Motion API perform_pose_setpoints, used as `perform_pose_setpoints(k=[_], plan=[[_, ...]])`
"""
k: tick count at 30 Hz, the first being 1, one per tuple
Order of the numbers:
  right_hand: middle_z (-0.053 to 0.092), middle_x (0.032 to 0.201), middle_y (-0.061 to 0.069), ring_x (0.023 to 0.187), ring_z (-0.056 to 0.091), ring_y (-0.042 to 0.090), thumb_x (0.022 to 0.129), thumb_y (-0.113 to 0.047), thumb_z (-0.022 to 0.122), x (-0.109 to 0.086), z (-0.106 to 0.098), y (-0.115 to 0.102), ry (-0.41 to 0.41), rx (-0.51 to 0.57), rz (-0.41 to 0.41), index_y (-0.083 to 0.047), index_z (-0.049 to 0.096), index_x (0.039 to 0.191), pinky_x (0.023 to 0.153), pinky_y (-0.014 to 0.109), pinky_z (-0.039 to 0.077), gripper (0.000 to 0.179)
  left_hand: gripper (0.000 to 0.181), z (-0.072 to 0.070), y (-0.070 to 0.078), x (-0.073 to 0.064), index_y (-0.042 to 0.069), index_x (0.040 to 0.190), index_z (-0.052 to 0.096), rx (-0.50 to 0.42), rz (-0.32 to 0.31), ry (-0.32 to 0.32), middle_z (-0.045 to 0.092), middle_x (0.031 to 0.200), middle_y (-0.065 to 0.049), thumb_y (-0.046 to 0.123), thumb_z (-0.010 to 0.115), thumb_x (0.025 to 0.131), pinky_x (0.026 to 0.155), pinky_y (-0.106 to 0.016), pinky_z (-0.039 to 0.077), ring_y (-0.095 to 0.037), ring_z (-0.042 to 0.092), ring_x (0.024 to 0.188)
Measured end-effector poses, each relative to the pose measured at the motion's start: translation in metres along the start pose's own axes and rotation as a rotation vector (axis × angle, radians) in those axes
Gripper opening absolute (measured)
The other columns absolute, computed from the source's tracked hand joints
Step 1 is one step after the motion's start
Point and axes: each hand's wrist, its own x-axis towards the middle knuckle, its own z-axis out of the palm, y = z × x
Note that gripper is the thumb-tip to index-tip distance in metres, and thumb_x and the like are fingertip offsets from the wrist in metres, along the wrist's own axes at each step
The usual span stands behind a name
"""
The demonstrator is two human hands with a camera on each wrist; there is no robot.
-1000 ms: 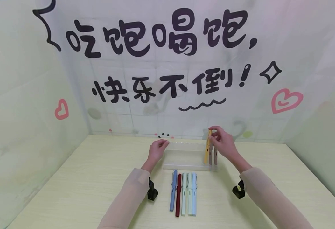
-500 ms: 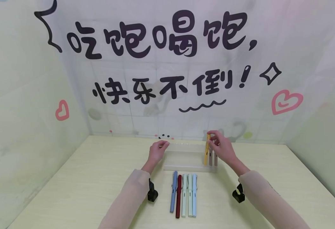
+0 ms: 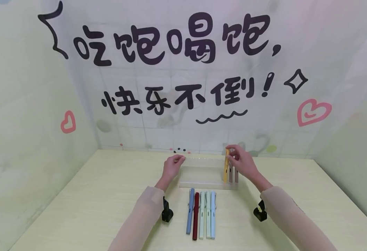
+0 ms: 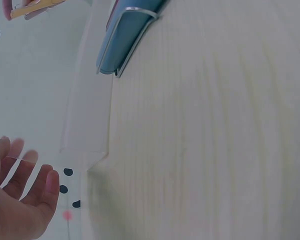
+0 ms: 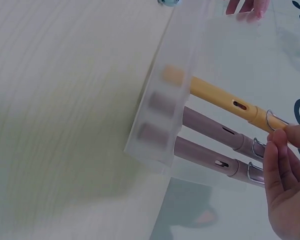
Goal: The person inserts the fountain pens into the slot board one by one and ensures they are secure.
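Note:
A clear pen rack point(image 3: 202, 184) stands on the table with two mauve pens point(image 5: 211, 129) upright in its right end. Beside them a yellow pen point(image 5: 220, 95) stands in the rack, its lower end behind the frosted front lip. My right hand point(image 3: 244, 161) pinches the yellow pen near its clip end between thumb and fingers. At the rack's upper left corner, my left hand point(image 3: 172, 166) holds the clear edge between thumb and fingers point(image 4: 29, 175). In front of the rack lie a blue pen point(image 3: 190, 211), a dark red pen point(image 3: 196, 216) and several pale green and light blue pens point(image 3: 208, 214).
The pale wooden table point(image 3: 108, 202) reaches back to a printed cloth backdrop point(image 3: 170, 132) right behind the rack. Cloth walls rise at both sides. Black wrist cameras point(image 3: 167, 211) hang below the sleeves, near the row of lying pens.
The yellow pen has come down a little and stands straighter, with my right hand moving slightly down and left along with it. My left hand keeps its hold on the rack.

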Motion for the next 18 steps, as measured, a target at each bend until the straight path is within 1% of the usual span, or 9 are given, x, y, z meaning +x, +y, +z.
perform_pose_setpoints(k=[5, 8, 13, 16, 18], plan=[[0.061, 0.081, 0.012, 0.06, 0.049, 0.018, 0.083, 0.0, 0.058, -0.0011, 0.0018, 0.0024, -0.007, 0.017, 0.011, -0.001, 0.051, 0.112, 0.048, 0.026, 0.043, 0.029, 0.023, 0.0002, 0.0001, -0.0011, 0.001, 0.098, 0.064, 0.002, 0.006, 0.002, 0.063, 0.095, -0.01, 0.02, 0.055, 0.089, 0.072, -0.034, 0.048, -0.023, 0.057, 0.089], [0.061, 0.082, 0.011, 0.06, 0.049, 0.017, 0.083, -0.001, 0.059, -0.0016, 0.0023, 0.0033, -0.007, 0.016, 0.002, -0.001, 0.051, 0.112, 0.047, 0.026, 0.043, 0.03, 0.023, 0.0004, 0.0002, -0.0014, 0.001, 0.099, 0.064, 0.004, 0.005, 0.002, 0.063, 0.095, -0.01, 0.02, 0.054, 0.089, 0.072, -0.033, 0.048, -0.023, 0.057, 0.089], [0.058, 0.075, 0.006, 0.055, 0.047, 0.015, 0.081, -0.002, 0.061, -0.0017, 0.0018, 0.0039, 0.004, -0.049, -0.06, -0.003, 0.054, 0.11, 0.044, 0.026, 0.04, 0.03, 0.023, 0.0003, 0.0002, -0.0011, 0.002, 0.098, 0.064, 0.004, -0.003, 0.003, 0.063, 0.095, -0.01, 0.02, 0.055, 0.088, 0.073, -0.034, 0.047, -0.023, 0.057, 0.09], [0.054, 0.069, 0.002, 0.054, 0.046, 0.014, 0.081, -0.003, 0.062, -0.0011, 0.0016, 0.0046, 0.011, -0.088, -0.092, -0.003, 0.055, 0.111, 0.045, 0.026, 0.039, 0.031, 0.023, 0.0003, 0.0005, -0.0011, 0.002, 0.099, 0.064, 0.002, -0.005, 0.006, 0.063, 0.095, -0.01, 0.02, 0.055, 0.088, 0.073, -0.034, 0.047, -0.023, 0.057, 0.09], [0.052, 0.065, -0.001, 0.053, 0.045, 0.013, 0.081, -0.004, 0.062, -0.0009, 0.0021, 0.0057, 0.003, -0.11, -0.099, -0.003, 0.055, 0.112, 0.046, 0.027, 0.039, 0.032, 0.023, 0.0004, 0.0005, -0.0011, 0.002, 0.099, 0.064, -0.001, -0.008, 0.005, 0.063, 0.095, -0.01, 0.02, 0.055, 0.088, 0.073, -0.034, 0.047, -0.023, 0.057, 0.09]])
